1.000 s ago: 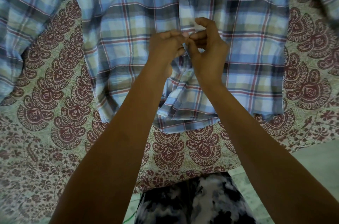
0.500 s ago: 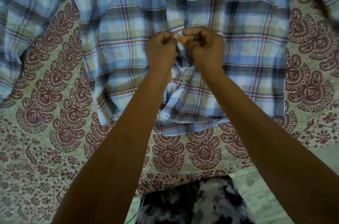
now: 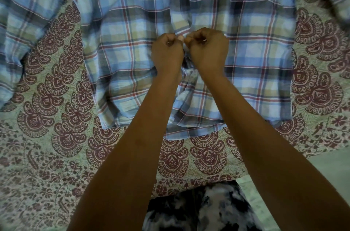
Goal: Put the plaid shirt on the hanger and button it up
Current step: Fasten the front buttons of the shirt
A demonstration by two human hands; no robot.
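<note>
Buttoning looks to be the step in hand: the left hand and the right hand meet knuckle to knuckle at the front opening of the plaid shirt, which lies spread on a printed bedcover. The fingers of both hands are curled tight and pinch the two front edges of the cloth. Whether a button is partly through its hole cannot be told, since the fingers hide it. The hanger is not in sight, and the collar end runs out of the top of the view.

To do this well, I judge one hand should hold the buttonhole edge taut and flat while the other tips the button edge-on through it, with the plaid lines of the two fronts matched so that no hole is skipped. Below the hands the fronts gape and bunch in folds down to the hem. That stretch looks not yet fastened and wants smoothing before each further button.

For room, the shirt's body lies well inside the bedcover, with bare cover on both sides and between the hem and the bed's near edge, where the person's patterned trouser leg stands. One sleeve sprawls off to the person's left, well apart from the hands. Pale floor shows at the lower right, beyond the edge. Dragging the hem nearer could, I judge, let it slide over.
</note>
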